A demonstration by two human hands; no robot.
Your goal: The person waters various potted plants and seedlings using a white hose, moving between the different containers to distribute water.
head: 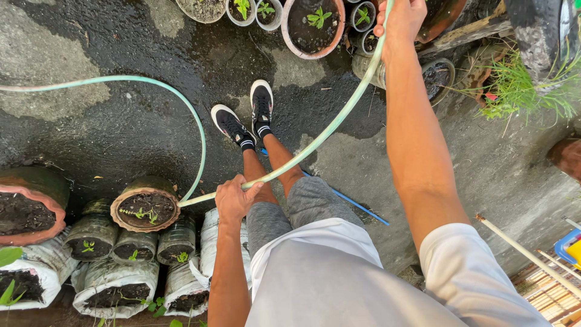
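A pale green garden hose [330, 126] loops over wet concrete from the left edge, past my legs and up to the top of the view. My left hand [235, 198] is closed around it low down, beside my knees. My right hand [400, 20] grips the hose's upper stretch at the top, arm held out straight, over several pots with small seedlings [317, 18]. The hose's end is out of view above the frame. My black shoes [245, 116] stand on the wet ground.
Cut plastic bottles and white sacks of soil with sprouts [134, 248] line the lower left, beside a clay pot [145, 211]. A blue rod [351, 203] lies behind my legs. Grass [520, 88] grows at right; a white pole [526, 254] lies at lower right.
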